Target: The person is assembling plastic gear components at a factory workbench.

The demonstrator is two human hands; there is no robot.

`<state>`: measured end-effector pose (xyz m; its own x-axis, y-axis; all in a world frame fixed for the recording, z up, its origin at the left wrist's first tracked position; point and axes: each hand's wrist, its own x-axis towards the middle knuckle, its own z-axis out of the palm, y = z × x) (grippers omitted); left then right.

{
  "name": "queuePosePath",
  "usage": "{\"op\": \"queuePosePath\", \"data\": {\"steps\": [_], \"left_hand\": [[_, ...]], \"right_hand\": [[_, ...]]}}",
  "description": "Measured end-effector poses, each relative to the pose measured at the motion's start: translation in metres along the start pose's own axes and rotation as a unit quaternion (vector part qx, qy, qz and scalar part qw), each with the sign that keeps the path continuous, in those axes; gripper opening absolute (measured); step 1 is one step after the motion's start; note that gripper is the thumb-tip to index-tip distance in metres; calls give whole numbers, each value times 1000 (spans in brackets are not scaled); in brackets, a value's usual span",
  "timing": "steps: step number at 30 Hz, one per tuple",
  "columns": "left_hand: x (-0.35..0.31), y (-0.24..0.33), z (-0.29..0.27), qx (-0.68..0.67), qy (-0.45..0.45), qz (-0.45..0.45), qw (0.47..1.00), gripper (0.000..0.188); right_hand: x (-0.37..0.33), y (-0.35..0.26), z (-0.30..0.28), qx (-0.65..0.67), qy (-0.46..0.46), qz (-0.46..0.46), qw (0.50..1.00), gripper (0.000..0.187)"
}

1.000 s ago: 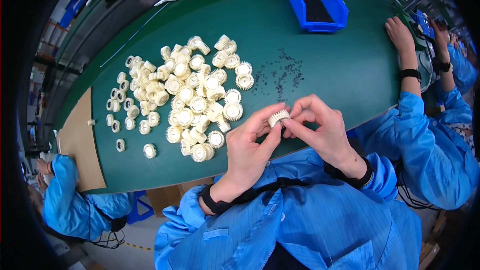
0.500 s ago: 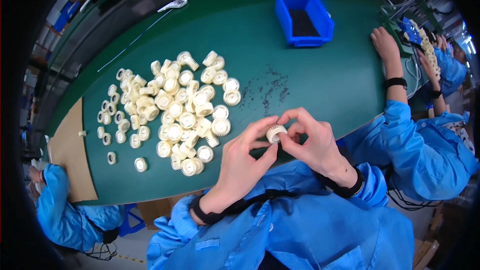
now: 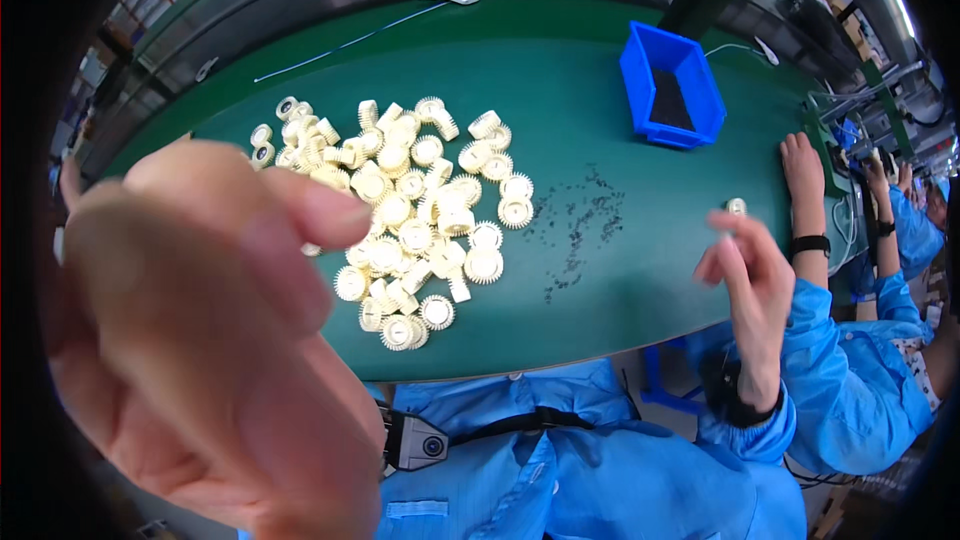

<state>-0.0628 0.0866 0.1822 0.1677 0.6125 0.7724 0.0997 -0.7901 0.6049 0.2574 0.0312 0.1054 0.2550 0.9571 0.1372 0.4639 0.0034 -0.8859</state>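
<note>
While the left hand looms open and blurred, the right hand pinches a small white gear.

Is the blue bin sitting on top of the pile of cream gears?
No, the blue bin stands apart on the green table, right of the pile of cream gears.

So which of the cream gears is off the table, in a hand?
The small cream gear pinched at the fingertips of the right hand, raised near the table's right end. All the others lie in the pile on the green table.
</note>
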Motion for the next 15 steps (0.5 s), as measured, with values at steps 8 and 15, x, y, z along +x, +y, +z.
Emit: {"op": "queuePosePath", "data": {"steps": [8, 15], "left_hand": [[-11, 5, 42, 404, 163, 87, 896, 19], [-14, 7, 31, 131, 112, 102, 980, 26]], "right_hand": [[-6, 47, -65, 662, -146, -155, 719, 28], [85, 164, -193, 980, 89, 120, 127, 31]]}}
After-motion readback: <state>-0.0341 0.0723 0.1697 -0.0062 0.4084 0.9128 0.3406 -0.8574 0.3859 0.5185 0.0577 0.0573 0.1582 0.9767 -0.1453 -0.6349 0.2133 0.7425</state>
